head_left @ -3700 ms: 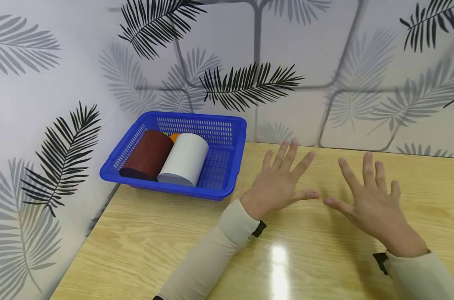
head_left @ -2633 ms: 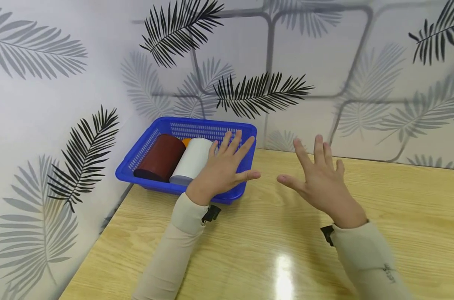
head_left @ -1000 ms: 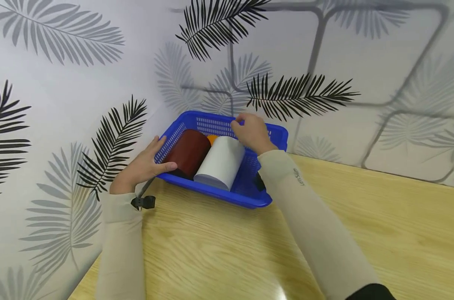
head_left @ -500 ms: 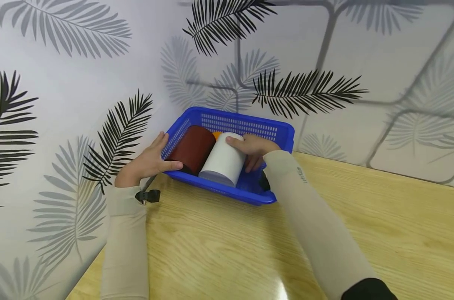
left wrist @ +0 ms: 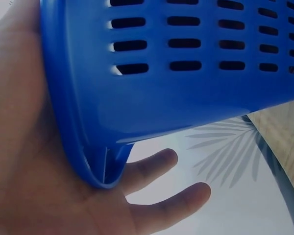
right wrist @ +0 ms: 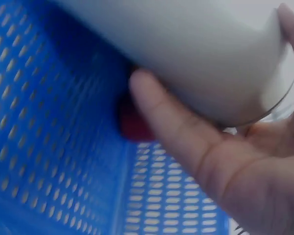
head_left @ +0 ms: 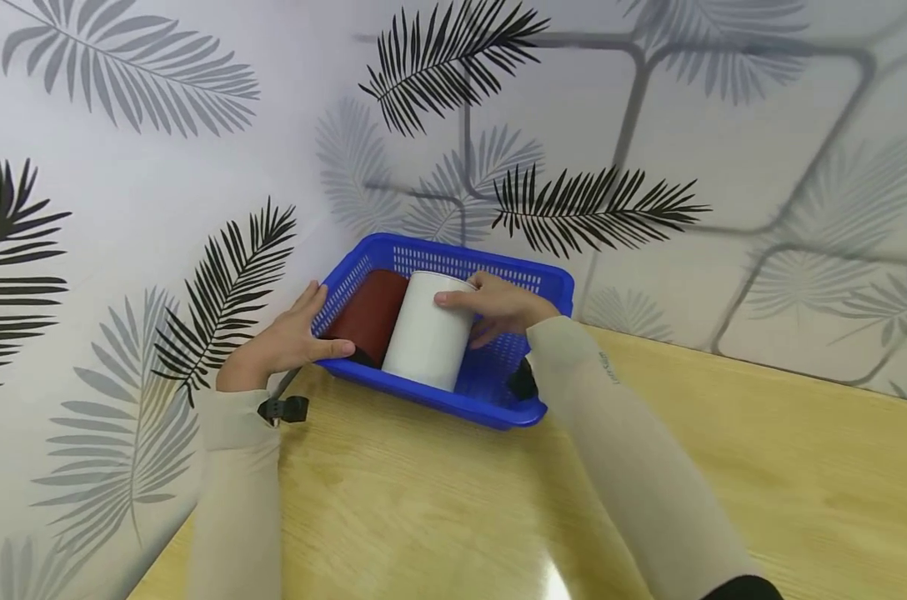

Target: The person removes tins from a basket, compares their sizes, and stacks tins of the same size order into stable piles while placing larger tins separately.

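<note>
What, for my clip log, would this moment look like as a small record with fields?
Container: blue basket with slotted walls, on a wood-grain table
Held item: white cylinder, over the basket
Other item: dark red cylinder in the basket, left of the white one
Left hand: against the basket's left front corner, fingers extended
Right hand: grips the white cylinder, thumb on top, fingers at its right side
Backdrop: pale wall with leaf print
Unclear: whether the white cylinder touches the basket floor

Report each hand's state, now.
Left hand: open, touching a corner of the blue basket.
Right hand: holding the white cylinder.
</note>
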`<state>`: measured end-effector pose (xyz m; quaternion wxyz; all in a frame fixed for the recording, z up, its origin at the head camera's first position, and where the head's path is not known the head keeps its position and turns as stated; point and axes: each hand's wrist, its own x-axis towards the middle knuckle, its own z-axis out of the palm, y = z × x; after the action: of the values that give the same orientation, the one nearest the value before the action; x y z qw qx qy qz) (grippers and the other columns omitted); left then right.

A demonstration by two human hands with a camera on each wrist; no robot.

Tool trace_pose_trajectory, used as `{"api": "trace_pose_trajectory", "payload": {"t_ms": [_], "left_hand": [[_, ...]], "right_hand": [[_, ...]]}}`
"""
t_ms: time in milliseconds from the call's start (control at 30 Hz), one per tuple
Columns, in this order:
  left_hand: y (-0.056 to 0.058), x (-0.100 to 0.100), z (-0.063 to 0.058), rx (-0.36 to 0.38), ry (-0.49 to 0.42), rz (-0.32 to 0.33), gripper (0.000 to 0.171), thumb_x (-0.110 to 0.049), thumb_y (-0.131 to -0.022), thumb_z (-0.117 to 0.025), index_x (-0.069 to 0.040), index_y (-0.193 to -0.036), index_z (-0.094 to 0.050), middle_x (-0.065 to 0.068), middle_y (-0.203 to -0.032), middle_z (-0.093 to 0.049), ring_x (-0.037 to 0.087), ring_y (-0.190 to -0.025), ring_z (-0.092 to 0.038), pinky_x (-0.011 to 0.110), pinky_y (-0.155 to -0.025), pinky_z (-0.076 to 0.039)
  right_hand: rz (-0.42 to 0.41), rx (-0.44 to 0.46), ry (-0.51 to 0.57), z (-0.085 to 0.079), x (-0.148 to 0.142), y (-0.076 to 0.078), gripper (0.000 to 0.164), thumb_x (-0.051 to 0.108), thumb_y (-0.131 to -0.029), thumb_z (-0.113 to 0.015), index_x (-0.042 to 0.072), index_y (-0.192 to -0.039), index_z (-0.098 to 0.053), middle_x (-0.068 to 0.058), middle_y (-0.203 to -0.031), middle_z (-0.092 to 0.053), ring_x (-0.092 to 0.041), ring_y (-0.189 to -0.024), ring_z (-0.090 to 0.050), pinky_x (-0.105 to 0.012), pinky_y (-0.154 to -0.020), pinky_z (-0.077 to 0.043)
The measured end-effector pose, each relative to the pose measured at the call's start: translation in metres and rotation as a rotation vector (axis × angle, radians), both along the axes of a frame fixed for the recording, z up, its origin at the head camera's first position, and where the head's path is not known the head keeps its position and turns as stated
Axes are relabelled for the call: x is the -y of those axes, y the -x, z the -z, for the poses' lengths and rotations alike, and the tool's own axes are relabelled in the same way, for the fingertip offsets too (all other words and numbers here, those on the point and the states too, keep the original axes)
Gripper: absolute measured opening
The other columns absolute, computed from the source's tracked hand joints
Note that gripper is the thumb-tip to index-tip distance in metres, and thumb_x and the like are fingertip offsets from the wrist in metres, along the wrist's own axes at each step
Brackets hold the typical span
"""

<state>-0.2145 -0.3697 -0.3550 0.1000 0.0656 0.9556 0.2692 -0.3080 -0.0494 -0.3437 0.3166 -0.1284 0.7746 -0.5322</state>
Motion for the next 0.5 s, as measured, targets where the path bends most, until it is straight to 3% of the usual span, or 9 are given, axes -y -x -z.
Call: {"api": "trace_pose_trajectory", "payload": {"t_ms": [133, 333, 500], "left_hand": [[0.001, -0.002, -0.002, -0.002, 0.005, 0.014, 0.121, -0.060, -0.087, -0.071, 0.001, -0.160, 0.003, 0.022, -0.165, 0.014, 0.050, -0.149, 0.003, 0.066, -0.115, -0.009], [-0.004, -0.005, -0.005, -0.009, 0.005, 0.023, 0.123, -0.059, -0.085, -0.073, 0.003, -0.159, 0.002, 0.027, -0.164, 0.012, 0.054, -0.147, 0.002, 0.070, -0.112, -0.010], [-0.004, -0.005, -0.004, -0.011, 0.003, 0.029, 0.121, -0.057, -0.087, -0.073, 0.004, -0.159, 0.002, 0.028, -0.164, 0.012, 0.054, -0.147, 0.002, 0.070, -0.112, -0.011]], "right_hand": [[0.038, -0.018, 0.051, -0.015, -0.006, -0.003, 0.058, 0.035, -0.089, -0.077, 0.004, -0.121, -0.039, -0.022, -0.129, -0.050, -0.046, -0.112, -0.059, -0.060, -0.089, -0.052], [0.088, -0.145, 0.165, -0.042, -0.027, -0.013, 0.056, 0.024, -0.087, -0.079, 0.010, -0.111, -0.031, -0.021, -0.128, -0.048, -0.038, -0.111, -0.059, -0.059, -0.091, -0.050], [0.119, -0.266, 0.342, -0.066, -0.060, -0.028, 0.055, 0.019, -0.091, -0.075, 0.013, -0.121, -0.030, -0.019, -0.131, -0.047, -0.035, -0.113, -0.056, -0.053, -0.089, -0.051]]}}
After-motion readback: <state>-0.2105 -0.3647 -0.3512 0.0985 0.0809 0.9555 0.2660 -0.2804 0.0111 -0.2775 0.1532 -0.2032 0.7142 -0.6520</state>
